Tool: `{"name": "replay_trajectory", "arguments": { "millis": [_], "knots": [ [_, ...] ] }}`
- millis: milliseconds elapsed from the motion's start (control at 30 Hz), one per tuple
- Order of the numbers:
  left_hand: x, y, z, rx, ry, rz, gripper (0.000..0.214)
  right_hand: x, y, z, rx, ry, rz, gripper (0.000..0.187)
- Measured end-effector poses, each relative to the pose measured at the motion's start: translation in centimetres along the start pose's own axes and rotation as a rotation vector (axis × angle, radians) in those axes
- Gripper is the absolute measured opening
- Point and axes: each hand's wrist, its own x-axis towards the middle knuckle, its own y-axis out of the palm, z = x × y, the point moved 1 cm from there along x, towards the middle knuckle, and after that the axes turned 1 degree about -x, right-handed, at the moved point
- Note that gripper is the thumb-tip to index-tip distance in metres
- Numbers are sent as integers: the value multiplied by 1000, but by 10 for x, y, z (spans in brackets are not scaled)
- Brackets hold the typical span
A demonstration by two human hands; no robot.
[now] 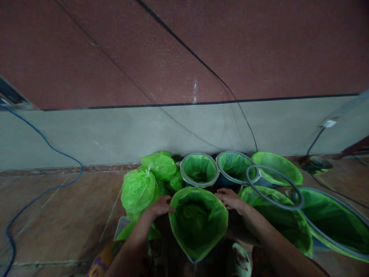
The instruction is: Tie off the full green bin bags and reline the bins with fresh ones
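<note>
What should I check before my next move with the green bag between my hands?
1. The left hand touches the bag at its rim: ok.
2. The right hand touches the rim: ok.
3. The bag mouth is open: ok.
4. A grey ring sits on this bag's rim: not ok; the loose ring lies off to the right.
5. The bag has no holes: cannot tell, too dim.
6. The tied bags are apart from the left hand: cannot tell, they are very close.
</note>
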Motion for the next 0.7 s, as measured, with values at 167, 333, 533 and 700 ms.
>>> {"name": "replay_trajectory", "arguments": {
  "millis": [167,333,533,700],
  "knots": [
    [17,16,-3,182,-35,-146,34,11,12,-2,-224,-98,18,45],
    [28,28,-14,299,-22,-251,27,16,26,5,-460,-316,-17,19],
    [19,8,-9,261,-83,-524,39,-4,-1,22,-510,-428,51,28],
    [19,-1,-1,219,-48,-571,40,-14,-38,13,-632,-290,193,18]
  ]
}}
